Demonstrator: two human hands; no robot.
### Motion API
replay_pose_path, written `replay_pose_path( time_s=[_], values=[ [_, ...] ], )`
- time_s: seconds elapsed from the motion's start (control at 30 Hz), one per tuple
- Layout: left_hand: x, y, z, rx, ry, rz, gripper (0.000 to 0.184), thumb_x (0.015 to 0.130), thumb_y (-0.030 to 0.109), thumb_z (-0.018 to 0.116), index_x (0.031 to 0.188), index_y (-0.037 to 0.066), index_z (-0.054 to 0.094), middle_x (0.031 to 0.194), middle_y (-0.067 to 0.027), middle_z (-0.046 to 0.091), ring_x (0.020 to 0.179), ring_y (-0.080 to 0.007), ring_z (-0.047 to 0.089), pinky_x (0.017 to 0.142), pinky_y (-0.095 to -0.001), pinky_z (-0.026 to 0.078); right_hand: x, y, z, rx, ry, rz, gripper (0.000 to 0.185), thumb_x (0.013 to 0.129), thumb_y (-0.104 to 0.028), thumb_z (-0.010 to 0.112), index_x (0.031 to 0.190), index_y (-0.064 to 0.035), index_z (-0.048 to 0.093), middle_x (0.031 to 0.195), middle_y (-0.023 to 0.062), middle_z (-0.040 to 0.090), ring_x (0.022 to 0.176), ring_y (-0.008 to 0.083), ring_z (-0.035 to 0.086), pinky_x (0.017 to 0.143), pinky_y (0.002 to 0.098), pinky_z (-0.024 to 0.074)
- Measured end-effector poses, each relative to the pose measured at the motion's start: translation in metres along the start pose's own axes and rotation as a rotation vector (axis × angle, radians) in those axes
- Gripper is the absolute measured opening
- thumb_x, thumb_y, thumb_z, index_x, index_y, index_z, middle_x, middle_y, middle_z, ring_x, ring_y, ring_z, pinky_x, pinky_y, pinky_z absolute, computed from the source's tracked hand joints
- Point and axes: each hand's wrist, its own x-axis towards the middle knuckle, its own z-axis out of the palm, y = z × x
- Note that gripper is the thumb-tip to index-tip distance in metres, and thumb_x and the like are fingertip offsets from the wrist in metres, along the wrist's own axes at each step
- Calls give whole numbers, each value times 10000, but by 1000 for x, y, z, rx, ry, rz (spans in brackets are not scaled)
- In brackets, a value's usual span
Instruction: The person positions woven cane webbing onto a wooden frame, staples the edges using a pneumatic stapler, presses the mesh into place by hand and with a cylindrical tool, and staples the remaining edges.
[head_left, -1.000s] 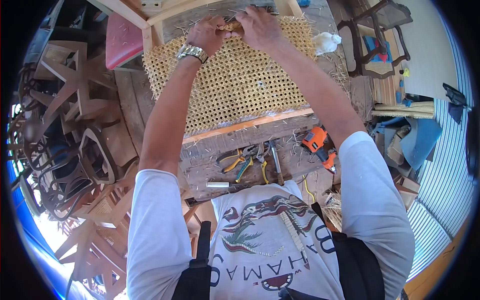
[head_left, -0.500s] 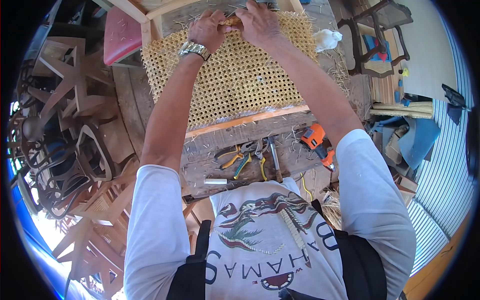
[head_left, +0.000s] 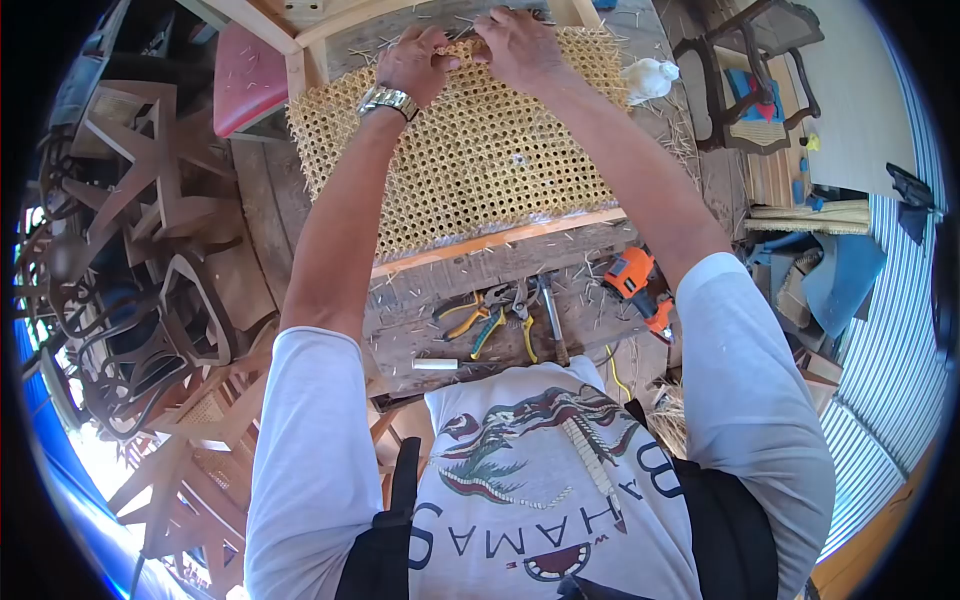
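Observation:
A woven cane sheet (head_left: 490, 160) lies over a wooden frame (head_left: 500, 241), whose near edge shows below it. My left hand (head_left: 413, 65), with a metal watch at the wrist, pinches the sheet's far edge. Close beside it on the right, my right hand (head_left: 515, 48) has its fingers closed on the same edge. A short stretch of the edge shows between the two hands. The fingertips are partly hidden by the hands and the cane.
Pliers (head_left: 482, 325), a hammer (head_left: 552, 320), a white stick (head_left: 435, 364) and an orange drill (head_left: 638, 290) lie on the bench's near side. A white bundle (head_left: 650, 80) is right of the cane. A red seat (head_left: 249, 82) and chair frames (head_left: 150, 170) stand left.
The far edge between my hands looks flatter than before, when it was folded up toward me. Both hands remain at nearly the same place on it.

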Motion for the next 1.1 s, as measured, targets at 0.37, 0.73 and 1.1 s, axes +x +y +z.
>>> replay_pose_path(
  time_s=[0.37,0.73,1.1],
  values=[
    [15,-31,19,-62,7,77,352,859,378,796,1131,171,709,1138,-107,703,998,-330,700,870,-468,560,-180,48,-74,379,403,234,529,910,-401,727,1269,-34,605,1237,168,647,1154,403,603,976,499,488],
    [9,-20,11,-17,-15,38,360,859,409,787,1139,199,703,1132,-93,706,1069,-317,693,881,-478,553,-517,-9,-12,129,-233,634,698,742,-206,844,1317,0,505,1245,213,559,1116,431,570,947,511,477],
    [3,1,-5,3,-82,-50,351,885,410,760,1158,199,694,1186,-66,689,1091,-297,693,965,-458,526,-463,6,-133,395,-305,1019,400,811,-167,726,1175,-57,603,876,203,691,871,461,679,797,509,529]
  ],
)
